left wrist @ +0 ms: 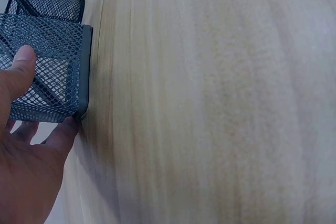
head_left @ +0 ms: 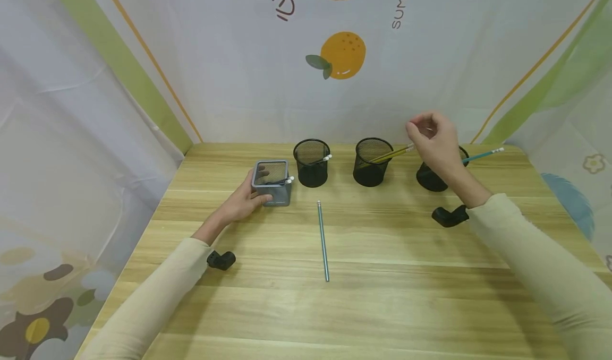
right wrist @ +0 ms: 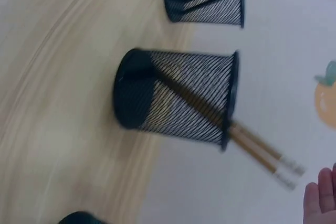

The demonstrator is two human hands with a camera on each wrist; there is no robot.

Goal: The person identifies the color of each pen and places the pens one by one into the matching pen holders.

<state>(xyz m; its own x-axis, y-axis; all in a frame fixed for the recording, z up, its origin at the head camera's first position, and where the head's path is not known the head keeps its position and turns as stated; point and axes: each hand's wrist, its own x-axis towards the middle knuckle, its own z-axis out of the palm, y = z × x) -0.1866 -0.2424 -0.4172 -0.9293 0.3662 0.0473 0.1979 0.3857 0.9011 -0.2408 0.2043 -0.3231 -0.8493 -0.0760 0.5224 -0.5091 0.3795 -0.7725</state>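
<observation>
My left hand grips the grey square mesh pen holder at the left end of a row, with thumb and fingers on its sides. Dark pencils with white ends lean inside it. Raised to the right, my right hand has bent fingers and nothing visible between them. Near it, two yellow pencils lean out of a round black mesh holder; the right wrist view shows the fingers apart from the pencil ends. Another black holder, partly hidden by my right hand, contains a teal pencil.
A round black mesh holder with white-ended pencils stands beside the grey one. One blue-green pencil lies lengthwise on the wooden table. Behind the table's back edge hangs a printed curtain.
</observation>
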